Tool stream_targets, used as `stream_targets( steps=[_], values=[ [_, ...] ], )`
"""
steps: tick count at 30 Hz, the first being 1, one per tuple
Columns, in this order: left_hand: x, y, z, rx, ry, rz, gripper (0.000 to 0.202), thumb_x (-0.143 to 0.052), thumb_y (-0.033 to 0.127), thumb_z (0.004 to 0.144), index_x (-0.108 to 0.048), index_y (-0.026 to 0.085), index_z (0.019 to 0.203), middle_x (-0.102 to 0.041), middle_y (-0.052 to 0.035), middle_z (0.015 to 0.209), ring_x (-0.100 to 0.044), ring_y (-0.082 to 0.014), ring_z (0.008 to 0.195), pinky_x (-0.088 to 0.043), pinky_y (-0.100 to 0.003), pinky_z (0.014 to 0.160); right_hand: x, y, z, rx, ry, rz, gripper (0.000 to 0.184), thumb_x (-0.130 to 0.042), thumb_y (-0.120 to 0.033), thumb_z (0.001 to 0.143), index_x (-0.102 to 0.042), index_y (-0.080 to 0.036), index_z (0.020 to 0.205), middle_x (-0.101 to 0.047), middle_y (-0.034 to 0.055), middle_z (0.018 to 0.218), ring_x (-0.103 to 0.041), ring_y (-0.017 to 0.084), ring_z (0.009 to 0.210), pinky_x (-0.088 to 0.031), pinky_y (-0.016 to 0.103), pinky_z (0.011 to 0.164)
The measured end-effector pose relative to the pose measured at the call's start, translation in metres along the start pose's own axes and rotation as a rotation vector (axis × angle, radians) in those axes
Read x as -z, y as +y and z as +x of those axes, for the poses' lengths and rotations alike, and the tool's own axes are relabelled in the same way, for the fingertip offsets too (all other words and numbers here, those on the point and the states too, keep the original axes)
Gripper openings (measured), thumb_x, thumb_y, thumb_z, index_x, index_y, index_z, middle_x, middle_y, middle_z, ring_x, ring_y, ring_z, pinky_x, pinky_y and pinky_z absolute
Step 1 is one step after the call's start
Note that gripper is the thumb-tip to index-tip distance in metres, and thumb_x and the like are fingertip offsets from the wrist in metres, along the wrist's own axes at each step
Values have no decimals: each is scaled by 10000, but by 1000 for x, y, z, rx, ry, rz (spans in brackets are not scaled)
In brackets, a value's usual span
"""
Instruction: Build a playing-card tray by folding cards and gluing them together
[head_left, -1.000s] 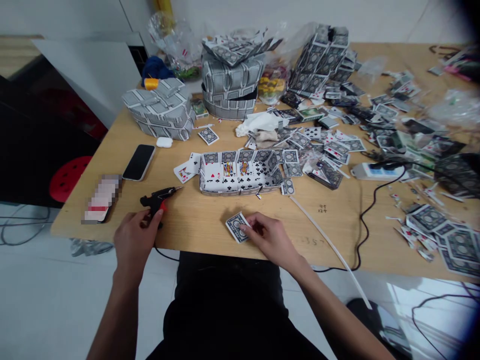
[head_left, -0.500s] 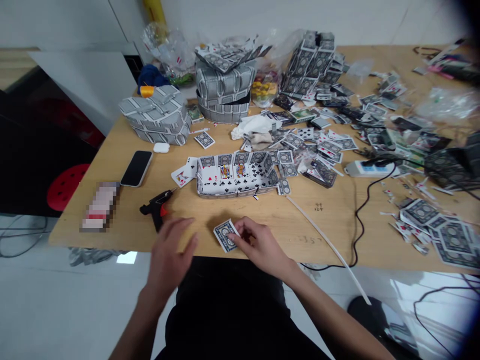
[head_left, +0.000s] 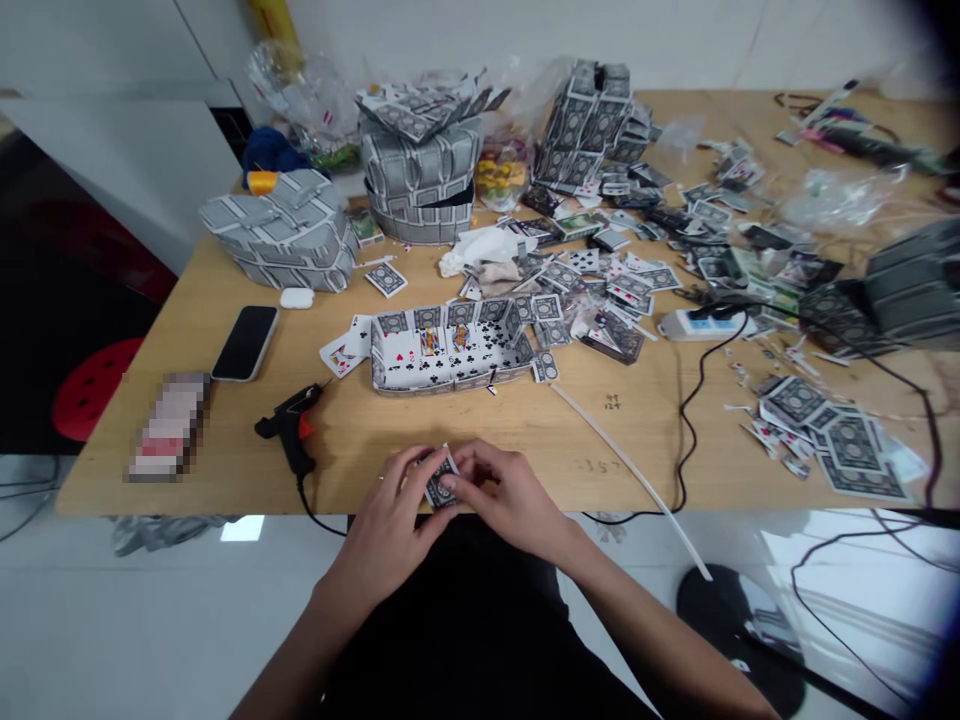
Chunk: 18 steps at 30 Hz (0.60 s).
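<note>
A folded playing card (head_left: 440, 484) with a dark patterned back is held at the table's front edge. My right hand (head_left: 506, 495) pinches it from the right, thumb on its back. From the left, my left hand (head_left: 397, 520) closes on the card's other side, fingers over the top edge. Just beyond the hands sits a long shallow box made of playing cards (head_left: 454, 385), card faces showing inside. To the left lies a black glue gun (head_left: 291, 430) with an orange trigger, its cord running to the front edge. Two loose cards (head_left: 346, 348) touch the box's left end.
Woven card baskets (head_left: 281, 235) (head_left: 420, 170) stand at the back left. A phone (head_left: 245, 342) and a white earbud case (head_left: 297, 298) lie left. Scattered cards (head_left: 630, 285) cover the back right, near a power strip (head_left: 705, 324) with black cables. A thin white strip (head_left: 630, 480) overhangs the front edge.
My left hand has moved right from beside the glue gun and now grips the folded card together with my right hand. The view has shifted slightly to the right.
</note>
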<state>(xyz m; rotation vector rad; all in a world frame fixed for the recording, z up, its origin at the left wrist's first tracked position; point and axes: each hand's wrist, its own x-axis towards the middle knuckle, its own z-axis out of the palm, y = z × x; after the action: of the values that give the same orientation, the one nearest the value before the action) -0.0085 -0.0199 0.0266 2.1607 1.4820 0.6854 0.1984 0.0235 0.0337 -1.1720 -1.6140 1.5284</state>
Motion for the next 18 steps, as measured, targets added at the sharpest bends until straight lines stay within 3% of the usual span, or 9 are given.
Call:
stream_targets(
  steps=[3,7,10,13,18],
  values=[
    [2,-4,0,26,8,-3,573,-676,297,1033,-464,334,1564,-620,-110,1468,-656,-292,1360,-580,-469,1137,25,3,3,33,64,-174,232,-674,-438,1036,-750,-221,1064,-774,34,913,-709,181,789,-525,288,708],
    [4,-11,-2,59,13,-9,561,-686,319,1029,-486,331,1554,-633,-100,1475,-655,-287,1369,-567,-462,1153,77,23,6,33,389,-674,275,-583,-326,1057,-773,-168,1178,-755,101,974,-702,220,771,-544,355,770],
    [2,-16,-4,85,-23,-12,555,-696,327,1021,-505,337,1543,-641,-88,1481,-663,-292,1362,-578,-470,1139,105,40,5,-34,392,-927,347,-546,-248,1035,-764,-149,1285,-717,136,1030,-693,246,776,-556,389,789],
    [1,-19,-4,94,-51,-5,547,-694,332,1024,-502,334,1537,-636,-92,1487,-664,-293,1360,-581,-476,1135,112,50,2,-53,340,-991,374,-526,-250,1048,-762,-163,1325,-702,147,1062,-697,264,814,-568,403,815],
    [6,-20,1,77,-43,8,559,-699,349,1028,-477,328,1540,-626,-92,1485,-649,-287,1377,-568,-487,1154,102,49,-3,-43,328,-982,379,-515,-273,1071,-752,-198,1357,-693,144,1107,-705,261,850,-577,399,829]
  ],
)
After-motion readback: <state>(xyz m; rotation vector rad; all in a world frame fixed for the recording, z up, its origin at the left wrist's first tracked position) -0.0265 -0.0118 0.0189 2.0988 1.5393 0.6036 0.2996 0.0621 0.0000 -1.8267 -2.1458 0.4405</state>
